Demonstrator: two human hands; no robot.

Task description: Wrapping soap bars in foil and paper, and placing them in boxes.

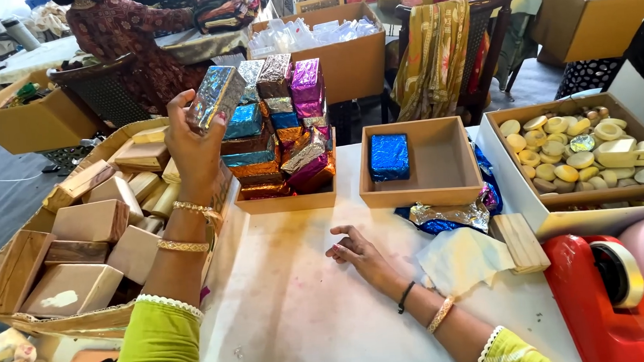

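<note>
Head view: we look down at a white table [299, 307] crowded with boxes, our two hands over it.
Big carton: at our left a large cardboard box [21, 322] holds plain wooden boxes [89, 222] in a loose heap.
Soap box: at far right a white-walled box [513, 186] holds round pale soaps [578, 160].
Tape dispenser: a red one [600, 298] sits at the lower right corner.
Stack tray: straight ahead, a shallow wooden tray [286, 202] carries a tall pile of foil-wrapped blocks [283, 131], blue, purple, orange and silver.
Second tray: just right of it another wooden tray [420, 165] holds a single blue wrapped block [389, 157]; loose foil [449, 215] lies touching its front.
Left hand [192, 147]: raised, fingers closed round a silver wrapped block [216, 97], held tilted just beside the top of the pile, at its left edge.
Right hand [355, 253]: holds nothing, resting on the bare table with fingers loosely curled, near the second tray.
Doing it well: we judge the pile tall and uneven, so the silver block wants setting flat and square on a level spot, lowered gently, not pushed sideways, lest the upper blocks slide.
</note>
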